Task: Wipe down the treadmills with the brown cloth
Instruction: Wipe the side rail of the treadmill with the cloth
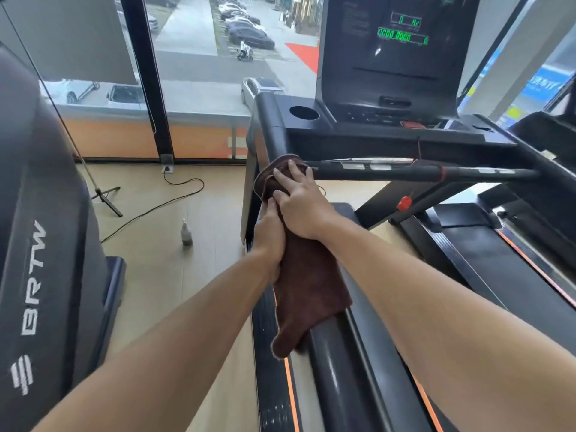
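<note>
Up close: brown cloth (307,275) draped over left handrail (336,363) of black treadmill (383,129), upper end bunched round the rail near its bend by the upright post, lower end hanging loose down the rail's side. Right hand (300,207) flat on top of the cloth, fingers straight and spread, pressing the fabric against the rail; not curled round it. Left hand (269,235) lower and to the left, partly tucked under the right wrist, fingers wrapped round the cloth and the rail beneath, thumb lying up along the fabric. Both forearms bare, reaching forward from the bottom corners.

Console (396,42) upright above the rail, green digits lit on its dark screen, round cup holder (304,112) at its left. Cross handlebar (420,171) running right from the cloth, silver sensor patches on it, thin red cord looped round it. Red safety clip (404,203) dangling below the bar. Running belt (498,254) to the right, orange trim along its edge.

Second machine (40,229) filling the left edge, grey, white lettering down its side. Small spray bottle (186,233) standing on the pale wood floor (149,275) between the two machines, well apart from the hands. Black cable (162,204) trailing across the floor from a wall socket (167,168). Tripod foot (107,198) near it. Large window (199,73) ahead, parked cars in the street below.
</note>
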`<action>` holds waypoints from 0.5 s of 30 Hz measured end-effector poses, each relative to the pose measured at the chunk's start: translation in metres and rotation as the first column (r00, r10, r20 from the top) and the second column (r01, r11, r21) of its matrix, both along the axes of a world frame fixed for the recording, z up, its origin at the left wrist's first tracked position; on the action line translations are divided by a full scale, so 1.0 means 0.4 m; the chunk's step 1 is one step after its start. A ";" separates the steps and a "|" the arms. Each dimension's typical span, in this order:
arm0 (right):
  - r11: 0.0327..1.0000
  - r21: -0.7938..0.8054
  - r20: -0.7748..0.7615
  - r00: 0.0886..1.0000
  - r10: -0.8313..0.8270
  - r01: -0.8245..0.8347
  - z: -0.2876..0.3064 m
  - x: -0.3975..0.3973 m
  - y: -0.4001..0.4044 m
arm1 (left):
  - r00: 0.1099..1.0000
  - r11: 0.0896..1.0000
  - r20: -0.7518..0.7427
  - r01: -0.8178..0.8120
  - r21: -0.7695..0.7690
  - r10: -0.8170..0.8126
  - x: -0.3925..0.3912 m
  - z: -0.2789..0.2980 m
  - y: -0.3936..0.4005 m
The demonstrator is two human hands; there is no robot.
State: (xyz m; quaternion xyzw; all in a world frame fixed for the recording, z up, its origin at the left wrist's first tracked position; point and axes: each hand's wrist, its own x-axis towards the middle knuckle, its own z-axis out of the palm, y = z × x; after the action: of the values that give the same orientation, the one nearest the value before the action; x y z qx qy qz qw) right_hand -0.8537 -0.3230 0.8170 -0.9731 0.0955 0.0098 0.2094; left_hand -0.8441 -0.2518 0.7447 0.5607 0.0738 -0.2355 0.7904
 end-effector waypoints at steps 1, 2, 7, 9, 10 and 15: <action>1.000 0.005 -0.014 1.000 0.000 0.000 0.004 0.025 -0.005 | 1.000 1.000 0.004 -0.018 0.004 0.018 0.023 0.002 -0.006; 1.000 0.022 -0.006 1.000 0.003 -0.003 0.009 0.047 -0.010 | 0.999 0.999 0.006 -0.036 0.021 0.036 0.043 0.001 -0.009; 0.996 0.092 0.013 1.000 -0.001 0.000 0.015 0.111 -0.031 | 0.971 0.951 0.201 -0.179 0.252 0.129 0.078 0.022 -0.011; 0.996 0.087 0.011 1.000 0.014 -0.015 0.015 0.115 -0.036 | 0.920 0.914 0.352 -0.282 0.292 0.171 0.077 0.036 -0.008; 0.997 0.077 0.008 1.000 0.022 -0.023 0.015 0.114 -0.039 | 0.902 0.914 0.400 -0.289 0.284 0.161 0.082 0.035 -0.010; 0.989 0.144 0.027 0.999 0.035 -0.038 0.008 0.116 -0.050 | 0.957 0.985 0.287 -0.087 0.147 0.042 0.078 0.013 -0.010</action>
State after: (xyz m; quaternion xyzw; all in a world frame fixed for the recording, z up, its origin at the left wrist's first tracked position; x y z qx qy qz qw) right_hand -0.8075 -0.3430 0.8203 -0.9570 0.0742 0.0086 0.2803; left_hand -0.8128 -0.2559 0.7499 0.6468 -0.0031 -0.1203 0.7531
